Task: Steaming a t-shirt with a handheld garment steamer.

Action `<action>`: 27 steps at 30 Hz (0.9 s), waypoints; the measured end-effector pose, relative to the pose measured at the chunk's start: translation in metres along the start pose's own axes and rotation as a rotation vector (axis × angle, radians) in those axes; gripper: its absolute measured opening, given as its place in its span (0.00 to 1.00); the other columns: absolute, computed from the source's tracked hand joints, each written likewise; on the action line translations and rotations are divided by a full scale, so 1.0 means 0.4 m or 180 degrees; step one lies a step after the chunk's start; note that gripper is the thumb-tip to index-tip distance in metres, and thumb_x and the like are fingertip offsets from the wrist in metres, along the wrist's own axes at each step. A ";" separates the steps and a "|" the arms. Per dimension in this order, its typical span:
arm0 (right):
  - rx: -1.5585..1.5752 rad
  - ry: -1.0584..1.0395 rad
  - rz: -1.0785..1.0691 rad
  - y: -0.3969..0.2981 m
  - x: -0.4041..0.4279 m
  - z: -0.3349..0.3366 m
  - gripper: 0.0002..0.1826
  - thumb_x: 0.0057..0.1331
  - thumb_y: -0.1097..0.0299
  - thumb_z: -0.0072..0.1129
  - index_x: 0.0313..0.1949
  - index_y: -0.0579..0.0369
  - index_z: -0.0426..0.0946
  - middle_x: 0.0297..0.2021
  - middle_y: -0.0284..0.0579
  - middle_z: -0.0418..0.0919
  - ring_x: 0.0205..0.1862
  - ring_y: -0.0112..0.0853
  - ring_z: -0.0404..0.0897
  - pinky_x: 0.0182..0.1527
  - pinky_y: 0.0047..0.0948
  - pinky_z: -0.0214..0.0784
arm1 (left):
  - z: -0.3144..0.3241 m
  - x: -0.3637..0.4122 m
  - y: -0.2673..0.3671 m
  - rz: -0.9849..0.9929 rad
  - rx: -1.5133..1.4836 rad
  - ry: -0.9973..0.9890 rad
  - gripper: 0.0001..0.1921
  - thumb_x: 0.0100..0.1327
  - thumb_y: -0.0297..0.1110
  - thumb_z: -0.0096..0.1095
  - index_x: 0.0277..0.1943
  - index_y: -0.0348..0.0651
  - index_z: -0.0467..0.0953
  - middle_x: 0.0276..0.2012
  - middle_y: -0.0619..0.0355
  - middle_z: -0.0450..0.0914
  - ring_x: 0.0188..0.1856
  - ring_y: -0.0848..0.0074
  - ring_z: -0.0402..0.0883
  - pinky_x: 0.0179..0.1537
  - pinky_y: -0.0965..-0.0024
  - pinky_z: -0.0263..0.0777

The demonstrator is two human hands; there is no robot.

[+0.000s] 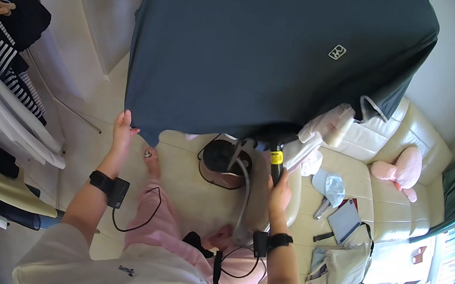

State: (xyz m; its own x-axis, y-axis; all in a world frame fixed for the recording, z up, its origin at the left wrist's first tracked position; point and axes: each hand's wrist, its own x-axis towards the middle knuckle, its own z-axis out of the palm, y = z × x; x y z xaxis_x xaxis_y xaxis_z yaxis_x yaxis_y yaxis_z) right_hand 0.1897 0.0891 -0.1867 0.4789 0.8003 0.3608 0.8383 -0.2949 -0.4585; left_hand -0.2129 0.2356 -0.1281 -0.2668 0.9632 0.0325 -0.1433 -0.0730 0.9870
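Observation:
A large dark grey-blue cloth [233, 52] with a small pale emblem hangs spread out in front of me. My left hand [124, 129] pinches its lower left edge. My right hand [279, 193] grips the black handle of a garment steamer [276, 164], which has a yellow label; its dark head lies at the cloth's lower edge, partly hidden. A grey ribbed hose [245, 199] runs down near the steamer's round black-and-copper base [222, 172], on the floor between the cloth and my legs.
Clothes on hangers [5, 91] line the left side, near a thin metal rod [63, 101]. At right a cream leather sofa [341, 161] holds a pink plush toy [408, 170], a light blue cap [328, 186], a tablet [344, 220] and bags [341, 274]. White garments [324, 131] hang beside the cloth.

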 end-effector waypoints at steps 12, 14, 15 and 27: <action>0.1642 0.0158 -0.1836 -0.343 0.016 -0.134 0.26 0.50 0.62 0.64 0.47 0.57 0.66 0.35 0.52 0.75 0.32 0.45 0.77 0.32 0.34 0.70 | 0.022 0.004 -0.046 0.0288 -0.0317 -0.0562 0.13 0.66 0.40 0.43 0.39 0.39 0.71 0.33 0.62 0.75 0.30 0.83 0.73 0.26 0.80 0.71; 0.1650 0.0210 -0.1517 -0.343 0.032 -0.130 0.27 0.51 0.63 0.63 0.48 0.58 0.65 0.34 0.54 0.75 0.33 0.48 0.76 0.34 0.36 0.69 | 0.027 0.000 -0.042 0.0274 -0.0294 -0.0354 0.13 0.66 0.39 0.44 0.38 0.39 0.71 0.32 0.62 0.75 0.29 0.84 0.73 0.24 0.80 0.70; 0.1686 0.0225 -0.1212 -0.341 0.040 -0.120 0.27 0.53 0.63 0.62 0.49 0.59 0.63 0.33 0.57 0.75 0.34 0.50 0.76 0.35 0.38 0.69 | 0.022 0.001 -0.035 0.0290 -0.0303 -0.0361 0.13 0.66 0.39 0.44 0.38 0.39 0.71 0.32 0.62 0.75 0.29 0.84 0.73 0.24 0.80 0.70; 0.1745 0.0330 -0.0642 -0.252 0.003 -0.219 0.28 0.55 0.61 0.60 0.51 0.60 0.60 0.34 0.60 0.75 0.36 0.51 0.76 0.37 0.38 0.68 | 0.159 -0.090 0.113 0.2548 0.0652 0.0335 0.08 0.60 0.27 0.53 0.42 0.39 0.67 0.37 0.61 0.69 0.36 0.80 0.68 0.40 0.78 0.64</action>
State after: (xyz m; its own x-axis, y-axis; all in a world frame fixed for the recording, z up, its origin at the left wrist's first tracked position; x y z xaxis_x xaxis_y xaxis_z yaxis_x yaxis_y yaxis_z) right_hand 0.1286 0.0743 -0.0689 0.3701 0.7493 0.5492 0.6718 0.1925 -0.7153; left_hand -0.1490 0.2140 -0.0745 -0.3035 0.6103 0.7318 0.3013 -0.6671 0.6813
